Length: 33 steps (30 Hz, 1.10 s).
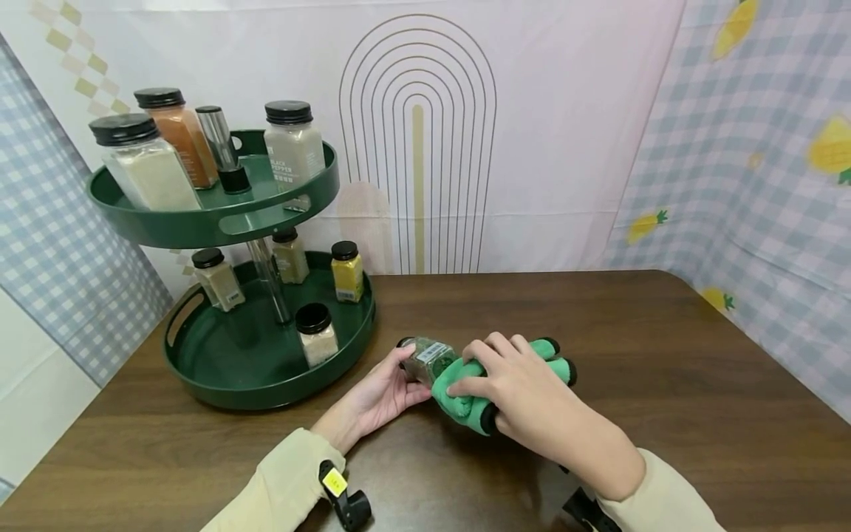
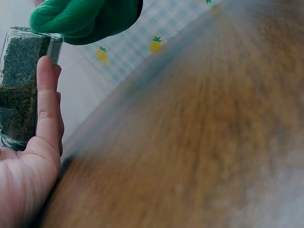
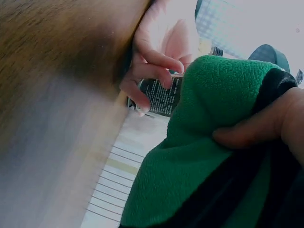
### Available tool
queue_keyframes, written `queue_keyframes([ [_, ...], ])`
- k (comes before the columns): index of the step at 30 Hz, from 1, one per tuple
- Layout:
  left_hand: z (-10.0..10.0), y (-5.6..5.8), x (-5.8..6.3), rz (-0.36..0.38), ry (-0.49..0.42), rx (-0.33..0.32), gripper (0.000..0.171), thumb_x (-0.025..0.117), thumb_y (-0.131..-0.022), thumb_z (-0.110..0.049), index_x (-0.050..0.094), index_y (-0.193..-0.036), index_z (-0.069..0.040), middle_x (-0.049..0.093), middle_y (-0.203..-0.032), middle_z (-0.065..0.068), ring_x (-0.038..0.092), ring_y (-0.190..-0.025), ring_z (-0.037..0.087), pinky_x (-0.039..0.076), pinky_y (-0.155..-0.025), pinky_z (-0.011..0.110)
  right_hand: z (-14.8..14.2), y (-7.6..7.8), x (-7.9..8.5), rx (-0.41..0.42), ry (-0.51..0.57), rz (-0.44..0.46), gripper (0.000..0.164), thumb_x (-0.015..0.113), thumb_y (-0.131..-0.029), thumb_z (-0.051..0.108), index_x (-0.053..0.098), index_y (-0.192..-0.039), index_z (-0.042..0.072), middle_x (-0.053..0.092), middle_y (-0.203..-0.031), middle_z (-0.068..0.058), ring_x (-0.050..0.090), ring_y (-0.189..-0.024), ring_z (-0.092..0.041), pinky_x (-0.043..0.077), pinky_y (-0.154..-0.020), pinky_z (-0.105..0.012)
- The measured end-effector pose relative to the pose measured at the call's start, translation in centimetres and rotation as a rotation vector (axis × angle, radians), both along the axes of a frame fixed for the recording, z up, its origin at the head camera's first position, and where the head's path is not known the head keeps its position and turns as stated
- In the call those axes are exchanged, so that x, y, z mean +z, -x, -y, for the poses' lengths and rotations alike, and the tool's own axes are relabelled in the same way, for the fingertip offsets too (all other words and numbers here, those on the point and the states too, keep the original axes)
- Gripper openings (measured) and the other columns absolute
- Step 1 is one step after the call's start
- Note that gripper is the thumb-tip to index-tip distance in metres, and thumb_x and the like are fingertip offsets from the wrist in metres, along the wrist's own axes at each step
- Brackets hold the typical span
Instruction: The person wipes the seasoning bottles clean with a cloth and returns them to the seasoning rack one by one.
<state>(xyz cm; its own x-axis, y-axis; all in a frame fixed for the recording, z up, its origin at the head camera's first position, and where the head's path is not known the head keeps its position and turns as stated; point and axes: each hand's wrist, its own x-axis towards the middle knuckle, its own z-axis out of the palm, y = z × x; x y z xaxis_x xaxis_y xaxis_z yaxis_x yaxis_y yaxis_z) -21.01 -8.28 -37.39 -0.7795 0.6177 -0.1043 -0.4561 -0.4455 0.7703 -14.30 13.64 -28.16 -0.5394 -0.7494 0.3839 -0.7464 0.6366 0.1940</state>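
Observation:
My left hand [image 1: 388, 395] grips a glass spice jar [image 1: 428, 357] of dried green herbs near its black-capped end. The jar lies tilted on its side above the table, and its printed label faces the right wrist view. In my right hand [image 1: 532, 391] is a bunched green cloth [image 1: 465, 391] with black edging, pressed against the base end of the jar. The thumb of that hand lies over the cloth [image 3: 213, 104] in the right wrist view. Seen from the left wrist, the fingers [image 2: 46, 104] run along the side of the herb jar [image 2: 21, 80].
A two-tier green rack [image 1: 266, 395] stands at the left. Its upper tray holds large jars, among them a black pepper jar [image 1: 292, 155], and a steel grinder [image 1: 222, 148]. Small jars, one of them yellow [image 1: 347, 273], stand on the lower tray. The wooden table [image 1: 665, 384] extends rightward.

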Motion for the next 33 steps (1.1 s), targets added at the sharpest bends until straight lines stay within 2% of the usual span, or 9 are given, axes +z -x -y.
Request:
queue_keyframes([
  [5, -0.1, 0.0, -0.1, 0.007, 0.030, 0.019, 0.032, 0.031, -0.101, -0.034, 0.034, -0.118, -0.007, 0.056, -0.091, 0.006, 0.063, -0.072, 0.011, 0.053, -0.070, 0.020, -0.7, 0.0, 0.7, -0.091, -0.015, -0.089, 0.045, 0.069, -0.061, -0.003, 0.072, -0.094, 0.027, 0.056, -0.101, -0.006, 0.049, -0.089, -0.024, 0.036, -0.069, -0.034],
  [8, -0.1, -0.1, 0.0, 0.000, 0.029, 0.012, 0.032, 0.031, -0.100, -0.034, 0.034, -0.118, -0.007, 0.057, -0.091, 0.006, 0.063, -0.072, 0.011, 0.053, -0.070, 0.021, -0.9, -0.1, 1.1, -0.147, 0.052, -0.131, 0.046, 0.067, -0.063, -0.005, 0.072, -0.097, 0.025, 0.056, -0.099, -0.007, 0.049, -0.087, -0.025, 0.038, -0.069, -0.036],
  [12, 0.0, -0.1, 0.0, -0.008, 0.025, 0.001, 0.031, 0.033, -0.101, -0.034, 0.036, -0.116, -0.007, 0.057, -0.089, 0.006, 0.063, -0.073, 0.011, 0.053, -0.071, 0.021, -0.4, 0.0, 0.8, -0.125, 0.151, -0.128, 0.052, 0.063, -0.062, -0.010, 0.071, -0.103, 0.021, 0.057, -0.100, -0.009, 0.050, -0.085, -0.026, 0.042, -0.070, -0.039],
  [18, 0.0, 0.0, 0.0, 0.010, 0.010, 0.015, 0.031, 0.034, -0.101, -0.033, 0.035, -0.116, -0.006, 0.058, -0.088, 0.005, 0.063, -0.073, 0.011, 0.053, -0.071, 0.021, 0.3, -0.1, -0.2, -0.103, 0.098, -0.081, 0.054, 0.064, -0.060, -0.009, 0.071, -0.103, 0.023, 0.055, -0.099, -0.007, 0.046, -0.082, -0.022, 0.039, -0.066, -0.033],
  [22, 0.0, -0.1, 0.0, 0.000, 0.015, 0.027, 0.029, 0.035, -0.100, -0.031, 0.034, -0.117, -0.007, 0.058, -0.090, 0.006, 0.064, -0.073, 0.013, 0.053, -0.071, 0.021, 0.2, -0.3, 0.0, -0.076, 0.028, -0.024, 0.055, 0.066, -0.061, -0.007, 0.070, -0.104, 0.027, 0.055, -0.099, -0.004, 0.046, -0.084, -0.021, 0.039, -0.069, -0.033],
  [27, -0.1, -0.3, 0.1, -0.023, 0.049, 0.062, 0.029, 0.037, -0.099, -0.030, 0.030, -0.121, -0.013, 0.057, -0.093, 0.006, 0.064, -0.073, 0.015, 0.054, -0.071, 0.023, -0.7, -0.1, 0.1, -0.010, -0.045, 0.145, 0.055, 0.058, -0.065, -0.012, 0.072, -0.096, 0.031, 0.056, -0.093, 0.003, 0.047, -0.084, -0.016, 0.036, -0.068, -0.028],
  [30, -0.3, -0.4, 0.5, -0.069, 0.096, 0.102, 0.037, 0.041, -0.098, -0.028, 0.024, -0.128, -0.018, 0.059, -0.093, 0.006, 0.064, -0.072, 0.017, 0.054, -0.071, 0.027, -1.0, 0.4, -0.5, -0.075, -0.090, 0.214, 0.049, 0.061, -0.070, -0.011, 0.072, -0.097, 0.028, 0.055, -0.090, 0.003, 0.046, -0.082, -0.016, 0.033, -0.065, -0.027],
  [33, -0.7, -0.7, 1.4, -0.171, 0.170, 0.151, 0.052, 0.048, -0.093, -0.023, 0.018, -0.136, -0.023, 0.058, -0.095, 0.008, 0.064, -0.069, 0.019, 0.054, -0.068, 0.032, -1.1, 0.9, -1.6, -0.169, -0.184, 0.256, 0.042, 0.069, -0.073, -0.001, 0.067, -0.109, 0.020, 0.054, -0.096, -0.005, 0.047, -0.083, -0.022, 0.037, -0.065, -0.031],
])
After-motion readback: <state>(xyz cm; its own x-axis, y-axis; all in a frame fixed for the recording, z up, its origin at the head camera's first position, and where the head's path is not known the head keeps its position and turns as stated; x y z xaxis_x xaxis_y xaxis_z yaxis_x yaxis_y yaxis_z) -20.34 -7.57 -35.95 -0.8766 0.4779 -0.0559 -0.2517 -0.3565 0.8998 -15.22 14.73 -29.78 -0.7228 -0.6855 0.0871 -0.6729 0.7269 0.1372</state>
